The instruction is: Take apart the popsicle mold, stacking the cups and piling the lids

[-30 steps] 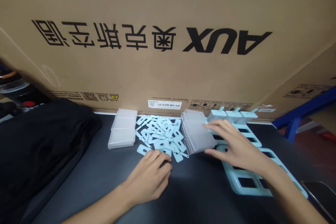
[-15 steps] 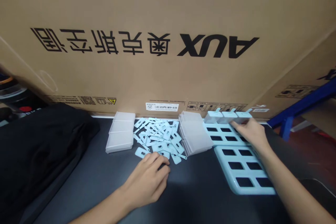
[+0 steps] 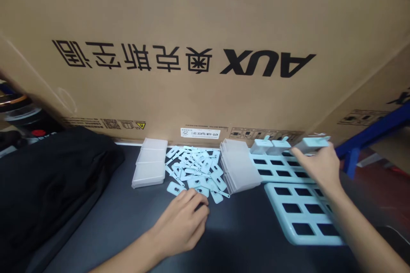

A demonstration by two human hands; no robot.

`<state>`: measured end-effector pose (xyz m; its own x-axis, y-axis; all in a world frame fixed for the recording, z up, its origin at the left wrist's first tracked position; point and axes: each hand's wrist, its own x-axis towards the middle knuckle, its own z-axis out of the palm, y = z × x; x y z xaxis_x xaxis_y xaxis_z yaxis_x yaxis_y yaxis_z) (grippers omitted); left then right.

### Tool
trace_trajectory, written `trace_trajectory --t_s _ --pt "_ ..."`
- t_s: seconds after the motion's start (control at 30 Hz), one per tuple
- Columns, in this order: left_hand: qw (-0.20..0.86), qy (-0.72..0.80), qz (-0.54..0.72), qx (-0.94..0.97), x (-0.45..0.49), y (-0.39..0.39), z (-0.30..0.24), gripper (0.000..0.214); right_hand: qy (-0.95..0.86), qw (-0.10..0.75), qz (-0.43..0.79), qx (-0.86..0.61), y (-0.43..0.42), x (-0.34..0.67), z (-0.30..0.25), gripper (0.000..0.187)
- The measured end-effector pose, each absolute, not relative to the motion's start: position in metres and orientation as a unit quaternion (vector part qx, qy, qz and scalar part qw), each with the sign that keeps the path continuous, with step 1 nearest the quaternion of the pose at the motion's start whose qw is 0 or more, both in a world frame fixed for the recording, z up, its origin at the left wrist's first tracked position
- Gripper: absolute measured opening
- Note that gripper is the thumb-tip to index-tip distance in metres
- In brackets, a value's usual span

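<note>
My right hand [image 3: 320,167] grips a pale blue mould piece [image 3: 312,142] and holds it lifted at the far right end of a pale blue tray [image 3: 278,169] with rectangular slots. Two more mould pieces [image 3: 270,146] stand in that tray's back row. A second slotted tray [image 3: 303,214] lies nearer to me. My left hand [image 3: 182,224] rests on the dark table with curled fingers touching the near edge of a pile of small pale blue tabs [image 3: 197,168]. A stack of frosted clear lids [image 3: 238,166] leans between the tabs and the trays.
A large brown cardboard box [image 3: 205,51] stands across the back of the table. Another stack of clear lids [image 3: 150,168] lies left of the tabs. Black cloth [image 3: 48,187] covers the left side. A blue frame [image 3: 368,136] shows at the right.
My right hand left the lid stack, moved right to the far tray's back row, took the rightmost mould piece and lifted it. My left hand stayed put.
</note>
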<state>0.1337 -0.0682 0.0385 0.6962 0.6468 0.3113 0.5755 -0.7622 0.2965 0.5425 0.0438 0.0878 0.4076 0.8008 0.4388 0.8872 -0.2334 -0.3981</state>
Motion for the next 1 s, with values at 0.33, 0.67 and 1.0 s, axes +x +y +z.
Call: trace_trajectory --t_s 0.33,0.67,1.0 --pt "0.088 0.334 0.199 0.917 0.133 -0.065 0.038 0.009 -0.805 0.116 0.005 -0.582 0.026 0.419 0.149 0.041" --pt "0.081 0.339 0.193 0.917 0.129 -0.065 0.037 0.007 -0.896 0.024 -0.075 -0.437 0.041 0.356 0.158 0.047" --pt "0.084 0.345 0.191 0.915 0.129 -0.064 0.034 0.005 -0.891 0.061 0.022 -0.450 0.049 0.362 0.163 0.070"
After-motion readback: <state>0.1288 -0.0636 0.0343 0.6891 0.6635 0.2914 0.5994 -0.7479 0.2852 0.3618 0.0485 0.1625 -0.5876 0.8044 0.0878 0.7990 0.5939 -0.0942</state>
